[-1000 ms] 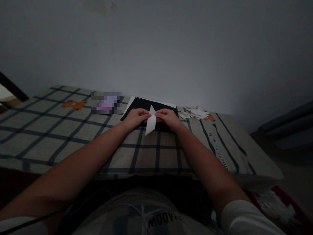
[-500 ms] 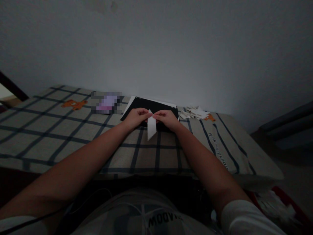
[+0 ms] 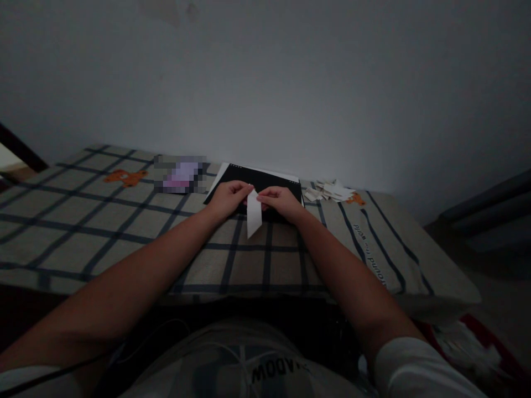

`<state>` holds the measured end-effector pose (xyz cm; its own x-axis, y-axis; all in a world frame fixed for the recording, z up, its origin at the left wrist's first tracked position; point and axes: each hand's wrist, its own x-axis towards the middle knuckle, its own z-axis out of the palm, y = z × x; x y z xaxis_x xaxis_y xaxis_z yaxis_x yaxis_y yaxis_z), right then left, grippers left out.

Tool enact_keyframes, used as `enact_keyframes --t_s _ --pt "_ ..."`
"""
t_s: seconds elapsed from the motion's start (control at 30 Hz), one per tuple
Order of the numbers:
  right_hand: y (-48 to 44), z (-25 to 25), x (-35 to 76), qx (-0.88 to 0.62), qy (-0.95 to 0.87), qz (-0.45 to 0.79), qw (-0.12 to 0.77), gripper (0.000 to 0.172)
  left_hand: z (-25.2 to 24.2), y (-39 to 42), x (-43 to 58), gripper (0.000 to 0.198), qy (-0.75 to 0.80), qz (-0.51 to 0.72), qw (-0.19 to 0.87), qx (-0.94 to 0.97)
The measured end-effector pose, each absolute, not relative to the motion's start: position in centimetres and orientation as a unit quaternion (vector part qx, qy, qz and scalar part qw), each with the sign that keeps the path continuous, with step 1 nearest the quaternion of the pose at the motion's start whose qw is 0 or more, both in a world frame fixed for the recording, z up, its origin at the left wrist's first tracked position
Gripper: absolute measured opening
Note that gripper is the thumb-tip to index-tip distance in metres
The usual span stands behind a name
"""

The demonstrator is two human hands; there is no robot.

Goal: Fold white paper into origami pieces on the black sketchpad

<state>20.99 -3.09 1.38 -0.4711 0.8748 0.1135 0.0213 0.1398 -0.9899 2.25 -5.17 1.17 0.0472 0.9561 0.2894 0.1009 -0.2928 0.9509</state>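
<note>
A white strip of paper [image 3: 254, 216] hangs down between my hands, its lower end cut at a slant. My left hand [image 3: 229, 198] pinches its upper end between thumb and fingers. From the other side, my right hand [image 3: 282, 202] grips the strip's right edge with thumb and forefinger. Both hands are held over a black sheet or cover [image 3: 261, 178] with small holes along its far edge. White paper shows from under that black cover. The fingers behind the strip are partly hidden.
Several white paper pieces [image 3: 335, 190] lie in a heap to the right. A blurred-out purple item [image 3: 182, 176] is at the left on the checked tablecloth [image 3: 136, 221]. The wall [image 3: 265, 83] rises right behind the table. A red container [image 3: 477, 342] with whitish contents stands low at the right.
The paper strip has shifted slightly left. My left hand has moved a little up and left, and the gap between the two hands' fingertips has grown slightly.
</note>
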Motion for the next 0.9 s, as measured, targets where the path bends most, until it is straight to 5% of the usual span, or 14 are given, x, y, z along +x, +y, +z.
enact_keyframes --t_s 0.6,0.9 --pt "-3.1 1.5 21.3 -0.349 -0.643 0.571 0.372 0.023 1.3 -4.9 2.1 0.032 0.431 0.547 0.412 0.588" --pt "-1.8 1.1 22.3 -0.387 -0.676 0.304 0.548 0.016 1.7 -5.1 2.2 0.042 0.436 0.564 0.403 0.574"
